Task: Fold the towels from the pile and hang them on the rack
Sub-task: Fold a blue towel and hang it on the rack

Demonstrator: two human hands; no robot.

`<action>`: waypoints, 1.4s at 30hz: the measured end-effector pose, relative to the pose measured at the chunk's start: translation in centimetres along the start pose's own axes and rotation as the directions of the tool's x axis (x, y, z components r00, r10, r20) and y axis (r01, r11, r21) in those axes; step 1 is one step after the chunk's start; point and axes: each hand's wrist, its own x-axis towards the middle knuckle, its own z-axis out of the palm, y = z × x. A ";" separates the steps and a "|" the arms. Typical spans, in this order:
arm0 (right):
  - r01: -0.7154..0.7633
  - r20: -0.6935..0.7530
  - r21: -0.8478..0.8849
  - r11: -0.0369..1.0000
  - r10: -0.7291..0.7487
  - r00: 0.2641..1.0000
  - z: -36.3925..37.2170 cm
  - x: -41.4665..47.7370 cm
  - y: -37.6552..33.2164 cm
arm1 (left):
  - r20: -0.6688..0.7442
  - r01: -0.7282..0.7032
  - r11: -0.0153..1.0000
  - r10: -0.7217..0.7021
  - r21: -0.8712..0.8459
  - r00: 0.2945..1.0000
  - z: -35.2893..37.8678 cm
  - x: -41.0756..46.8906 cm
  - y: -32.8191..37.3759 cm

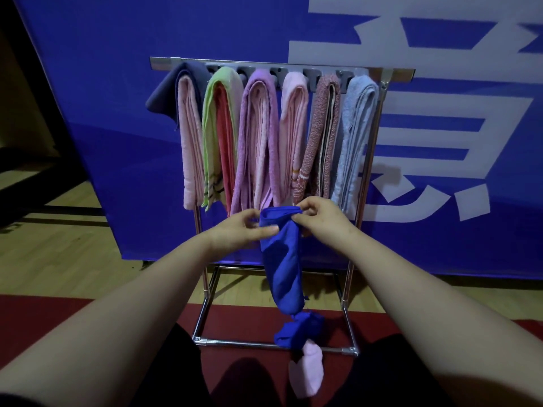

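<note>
Beyond both hands stands the metal rack (164, 63), carrying 6 bundles of folded towels (258, 136) in pink, green, purple, speckled red and pale blue. Between the hands hangs a royal-blue towel (283, 268), bunched into a narrow twisted column, its lower end crumpled on the floor. Below that lies a small pink towel (307, 374). The left hand (235, 232) and right hand (320, 218) each pinch the blue towel's top edge.

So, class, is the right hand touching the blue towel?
Touching. The head view shows the right hand pinching the top edge of the blue towel.
</note>
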 end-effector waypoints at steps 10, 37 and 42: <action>0.027 -0.192 0.337 0.941 0.040 0.981 -0.2 0.2 -2.4 | 0.017 0.075 0.984 -0.073 -0.160 0.997 2.4 -0.2 -4.7; 0.381 0.048 -0.602 0.702 -0.444 0.895 1.9 -1.0 0.9 | -0.056 0.178 0.903 -0.216 -0.390 0.975 1.7 0.9 1.3; 0.384 0.028 -0.615 0.689 -0.467 0.884 2.2 -1.1 0.1 | -0.157 0.152 0.969 -0.184 -0.195 0.970 1.5 1.6 1.3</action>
